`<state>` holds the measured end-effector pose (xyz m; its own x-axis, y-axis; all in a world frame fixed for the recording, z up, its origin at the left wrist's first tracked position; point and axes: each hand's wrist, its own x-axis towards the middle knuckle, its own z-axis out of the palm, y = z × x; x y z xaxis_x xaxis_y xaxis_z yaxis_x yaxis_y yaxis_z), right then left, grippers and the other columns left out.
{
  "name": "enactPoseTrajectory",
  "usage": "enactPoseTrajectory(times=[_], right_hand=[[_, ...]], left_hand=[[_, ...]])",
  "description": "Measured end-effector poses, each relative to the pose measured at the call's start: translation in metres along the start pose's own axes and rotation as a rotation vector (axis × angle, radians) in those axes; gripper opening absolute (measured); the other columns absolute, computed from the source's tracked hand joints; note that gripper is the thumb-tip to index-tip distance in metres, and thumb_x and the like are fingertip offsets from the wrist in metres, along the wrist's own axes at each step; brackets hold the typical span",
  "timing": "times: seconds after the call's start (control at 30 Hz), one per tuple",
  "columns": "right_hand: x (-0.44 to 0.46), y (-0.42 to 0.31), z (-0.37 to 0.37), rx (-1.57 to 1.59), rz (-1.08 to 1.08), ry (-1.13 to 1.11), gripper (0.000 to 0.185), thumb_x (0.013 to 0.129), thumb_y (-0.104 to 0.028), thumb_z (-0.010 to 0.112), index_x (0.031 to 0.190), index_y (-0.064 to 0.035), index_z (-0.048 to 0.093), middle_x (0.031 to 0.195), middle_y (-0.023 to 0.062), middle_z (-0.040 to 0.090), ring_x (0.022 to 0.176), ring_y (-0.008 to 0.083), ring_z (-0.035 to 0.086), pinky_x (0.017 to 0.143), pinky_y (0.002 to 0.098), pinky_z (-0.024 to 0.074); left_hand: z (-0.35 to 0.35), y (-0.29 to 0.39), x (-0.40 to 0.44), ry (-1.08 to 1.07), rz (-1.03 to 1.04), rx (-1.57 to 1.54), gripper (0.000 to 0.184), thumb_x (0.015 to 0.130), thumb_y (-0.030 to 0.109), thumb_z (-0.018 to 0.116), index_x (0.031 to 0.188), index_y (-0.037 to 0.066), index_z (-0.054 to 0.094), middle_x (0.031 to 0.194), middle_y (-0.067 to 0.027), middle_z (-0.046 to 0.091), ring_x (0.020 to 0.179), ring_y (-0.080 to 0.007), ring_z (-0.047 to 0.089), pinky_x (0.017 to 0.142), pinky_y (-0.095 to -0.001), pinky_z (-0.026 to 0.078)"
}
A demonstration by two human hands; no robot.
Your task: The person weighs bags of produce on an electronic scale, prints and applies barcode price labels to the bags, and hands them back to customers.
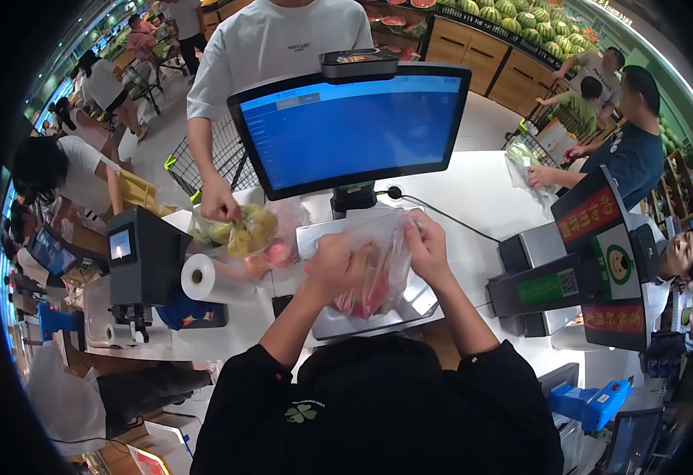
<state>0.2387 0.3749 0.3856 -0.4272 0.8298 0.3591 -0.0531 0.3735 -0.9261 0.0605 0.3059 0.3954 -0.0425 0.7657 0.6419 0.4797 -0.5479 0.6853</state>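
Observation:
A clear plastic bag (390, 245) with reddish-pink produce in its lower part rests on the metal plate of a weighing scale (332, 326). My left hand (340, 263) is closed on the left side of the bag's upper part. On the opposite side my right hand (427, 245) pinches the bag's top edge. The plastic is stretched between my two hands, and the exact kind of produce is blurred by it. Just beyond the scale stands a screen (350, 131) with a blue display.
Across the counter (473, 186), a person's hand (221, 199) holds a bag of yellow-green fruit (250, 231). A bag roll (213, 277) and a label printer (144, 257) stand left. Signs (599, 269) stand right, near another person with bagged greens (524, 162). A black cable (445, 218) crosses the counter.

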Motion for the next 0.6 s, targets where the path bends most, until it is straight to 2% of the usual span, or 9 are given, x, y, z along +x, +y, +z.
enactPoseTrajectory(times=[0.1, 0.13, 0.23, 0.5, 0.6], right_hand=[[0.005, 0.032, -0.021, 0.11, 0.001, 0.108, 0.017, 0.096, -0.01, 0.046, 0.096, 0.0016, 0.059, 0.082, 0.0016, 0.058, 0.075, 0.0073, 0.051, 0.068, 0.0232, 0.0429], [0.006, 0.039, -0.029, 0.146, 0.02, 0.112, 0.02, 0.098, -0.012, 0.045, 0.094, 0.0014, 0.059, 0.087, 0.0021, 0.058, 0.08, 0.0067, 0.051, 0.072, 0.0231, 0.0423], [0.007, 0.054, -0.047, 0.293, 0.114, 0.166, 0.021, 0.098, -0.013, 0.044, 0.094, 0.0009, 0.059, 0.087, 0.0016, 0.058, 0.08, 0.0066, 0.051, 0.073, 0.0227, 0.0418], [-0.004, 0.067, -0.059, 0.344, 0.167, 0.183, 0.024, 0.1, -0.014, 0.042, 0.094, 0.0005, 0.06, 0.091, 0.0018, 0.059, 0.084, 0.008, 0.053, 0.077, 0.0222, 0.0424], [-0.015, 0.072, -0.061, 0.228, 0.177, 0.167, 0.024, 0.099, -0.013, 0.041, 0.094, 0.0014, 0.059, 0.092, 0.0036, 0.059, 0.086, 0.0101, 0.054, 0.079, 0.0233, 0.0428]], left_hand=[[0.034, -0.015, 0.009, -0.035, 0.074, -0.003, 0.009, 0.08, 0.001, 0.059, 0.086, 0.0, 0.064, 0.066, -0.0168, 0.061, 0.057, -0.0346, 0.061, 0.052, -0.0391, 0.047], [0.042, -0.015, 0.011, -0.059, 0.024, 0.01, 0.009, 0.08, 0.002, 0.059, 0.087, 0.0, 0.064, 0.066, -0.0172, 0.06, 0.057, -0.0349, 0.06, 0.052, -0.0398, 0.047], [0.06, -0.017, 0.02, -0.089, -0.049, 0.019, 0.009, 0.08, 0.004, 0.06, 0.087, 0.0, 0.064, 0.065, -0.018, 0.059, 0.057, -0.0351, 0.06, 0.052, -0.0409, 0.046], [0.07, -0.019, 0.016, -0.159, -0.128, -0.01, 0.009, 0.083, 0.005, 0.058, 0.089, -0.001, 0.063, 0.067, -0.0186, 0.06, 0.059, -0.0352, 0.061, 0.055, -0.0412, 0.046], [0.072, -0.028, -0.006, -0.194, -0.211, -0.064, 0.01, 0.083, 0.006, 0.058, 0.089, 0.0, 0.062, 0.069, -0.0191, 0.061, 0.061, -0.0356, 0.061, 0.056, -0.0415, 0.047]])
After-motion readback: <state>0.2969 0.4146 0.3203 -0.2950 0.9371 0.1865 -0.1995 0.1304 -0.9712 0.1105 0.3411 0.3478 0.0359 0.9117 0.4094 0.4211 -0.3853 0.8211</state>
